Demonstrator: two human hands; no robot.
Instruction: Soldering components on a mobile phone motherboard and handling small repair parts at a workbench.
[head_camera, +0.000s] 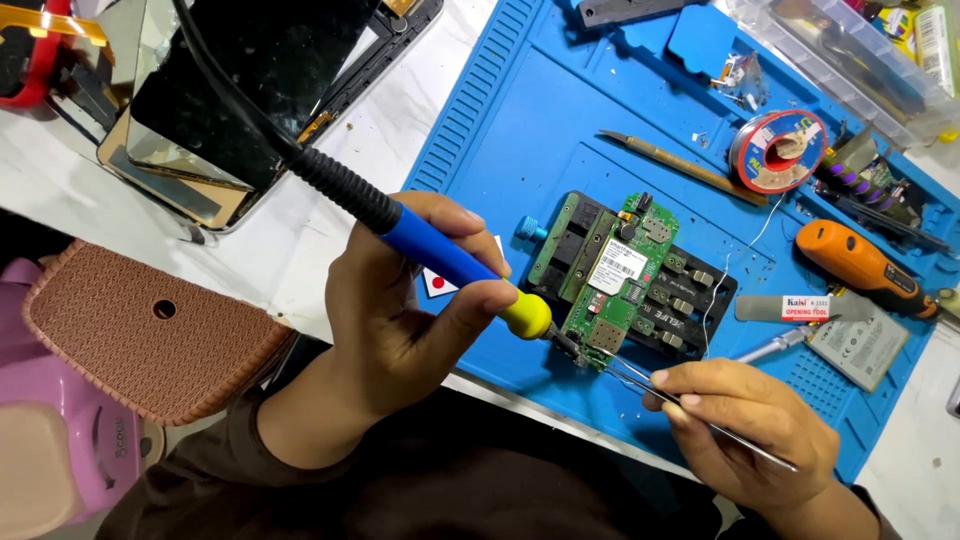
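Nearest the camera, the right hand (750, 420) pinches metal tweezers (690, 405), tips at the green circuit board (622, 285). Left hand (400, 320) is curled closed around a blue-handled soldering iron (455, 265), tip on the board's lower edge. Board sits clamped in a black holder (690, 300) on the blue work mat (520, 130). Beyond: solder spool (778, 150), orange tool (860, 265).

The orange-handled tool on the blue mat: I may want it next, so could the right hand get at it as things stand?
Probably yes. The orange-handled tool lies uncovered on the blue mat, just beyond the right hand, with nothing between them. But that hand is holding metal tweezers, which it would need to put down.
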